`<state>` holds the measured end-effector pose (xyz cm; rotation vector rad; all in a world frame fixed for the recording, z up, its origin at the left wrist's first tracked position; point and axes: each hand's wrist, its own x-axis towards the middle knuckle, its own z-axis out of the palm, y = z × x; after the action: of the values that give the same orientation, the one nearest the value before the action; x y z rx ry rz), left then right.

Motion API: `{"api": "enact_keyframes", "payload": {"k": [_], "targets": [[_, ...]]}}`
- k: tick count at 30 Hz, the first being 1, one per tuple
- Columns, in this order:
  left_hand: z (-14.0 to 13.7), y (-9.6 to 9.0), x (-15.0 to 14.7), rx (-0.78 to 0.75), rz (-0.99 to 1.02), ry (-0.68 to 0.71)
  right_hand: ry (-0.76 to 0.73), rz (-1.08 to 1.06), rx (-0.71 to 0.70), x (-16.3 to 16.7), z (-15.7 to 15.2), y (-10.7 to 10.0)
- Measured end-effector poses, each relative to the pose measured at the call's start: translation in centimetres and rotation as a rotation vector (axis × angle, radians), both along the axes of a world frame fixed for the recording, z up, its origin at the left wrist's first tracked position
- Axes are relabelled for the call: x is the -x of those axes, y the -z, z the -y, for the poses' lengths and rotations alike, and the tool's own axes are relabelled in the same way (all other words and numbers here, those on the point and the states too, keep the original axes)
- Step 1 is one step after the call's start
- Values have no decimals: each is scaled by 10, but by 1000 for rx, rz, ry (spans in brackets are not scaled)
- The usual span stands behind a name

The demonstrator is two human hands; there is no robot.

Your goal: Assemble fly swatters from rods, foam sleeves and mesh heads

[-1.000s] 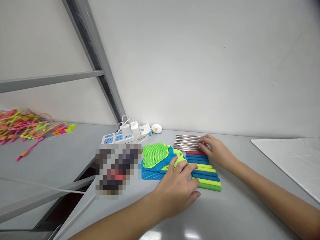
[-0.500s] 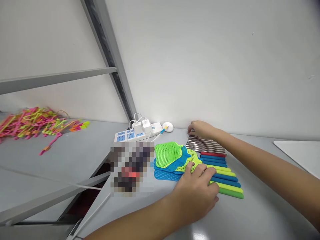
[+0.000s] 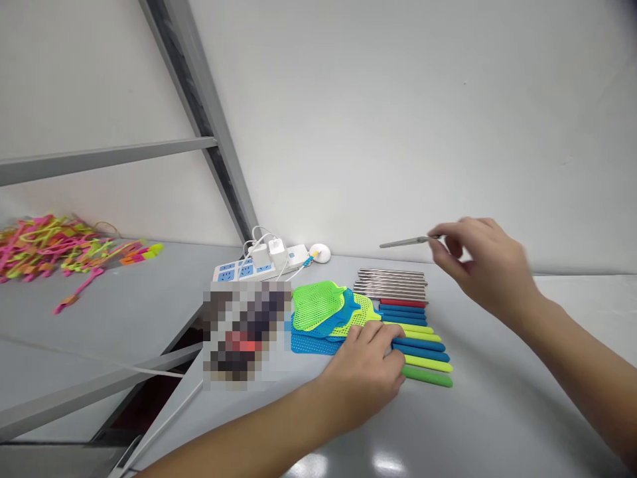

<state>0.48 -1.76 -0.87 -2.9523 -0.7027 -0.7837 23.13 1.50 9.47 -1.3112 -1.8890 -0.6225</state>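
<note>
Between thumb and forefinger of my right hand (image 3: 490, 265), a slim metal rod (image 3: 403, 243) is raised above the table. My left hand (image 3: 365, 372) is curled over the narrow part of the stacked fly swatters (image 3: 318, 305), which have green, yellow and blue mesh heads. Their yellow, blue and green handles (image 3: 430, 378) stick out to the right of this hand. Behind them, several metal rods (image 3: 391, 282) lie side by side near the wall, next to a red handle (image 3: 401, 303) and blue ones.
A white power strip (image 3: 271, 271) with plugged-in chargers stands at the wall beside a round white device (image 3: 320, 253). A pixelated patch (image 3: 243, 338) hides something left of the swatters. Farther left, a pile of colourful strings (image 3: 54, 245) lies behind the grey metal frame (image 3: 199, 86).
My right hand has lifted a metal rod off the row and moved up and right with it. My left hand stays on the swatters. The view has shifted slightly right.
</note>
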Motion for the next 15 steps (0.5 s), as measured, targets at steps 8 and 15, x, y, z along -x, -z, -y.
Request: {"api": "enact_keyframes", "payload": {"k": [8, 15], "targets": [[-1, -21, 5, 396, 600, 241, -298, -1047, -193, -9, 89, 37], [9, -5, 5, 901, 747, 196, -352, -1382, 125, -4, 94, 49]]}}
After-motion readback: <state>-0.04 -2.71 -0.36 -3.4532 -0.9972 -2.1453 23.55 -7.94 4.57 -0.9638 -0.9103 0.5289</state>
